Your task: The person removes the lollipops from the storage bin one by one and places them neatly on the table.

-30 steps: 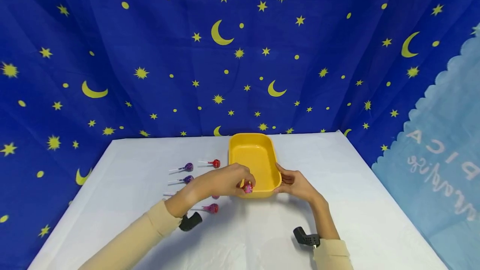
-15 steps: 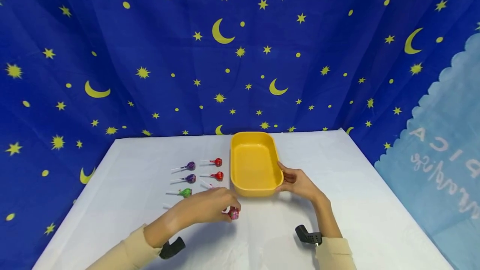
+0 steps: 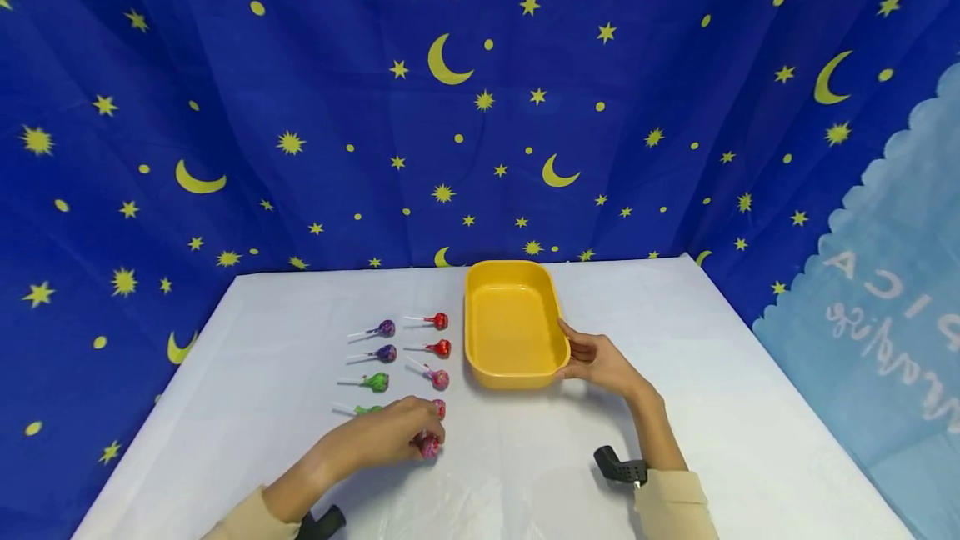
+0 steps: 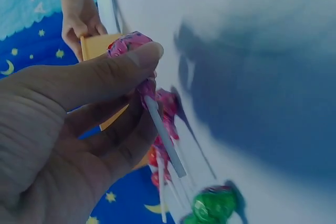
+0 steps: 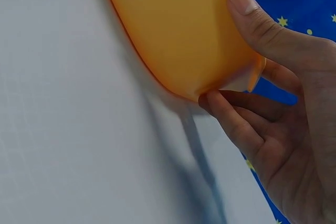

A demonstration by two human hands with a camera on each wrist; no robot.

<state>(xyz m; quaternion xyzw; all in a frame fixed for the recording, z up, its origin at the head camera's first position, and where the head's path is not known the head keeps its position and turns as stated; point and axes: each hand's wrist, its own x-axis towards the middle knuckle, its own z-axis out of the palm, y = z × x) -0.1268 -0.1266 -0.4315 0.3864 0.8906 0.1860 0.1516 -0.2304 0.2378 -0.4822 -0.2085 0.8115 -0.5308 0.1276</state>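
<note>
My left hand pinches a pink-wrapped lollipop by its head, between thumb and fingers. The lollipop's white stick points down in the left wrist view. Beside that hand lie two more pink lollipops, one partly hidden by it. A green lollipop lies just beyond, and a second green one is partly covered by the hand. With thumb and fingers, my right hand grips the near right corner of a yellow tray. Nothing lies inside the tray.
Two purple lollipops and two red lollipops lie in columns left of the tray, sticks pointing left. The white-covered table ends at a blue curtain with moons and stars. A light-blue cloth hangs at right.
Holding the pink lollipop, my left hand has moved from the tray's near left corner leftward and toward me, down to the near end of the lollipops. My right hand keeps its grip on the tray.
</note>
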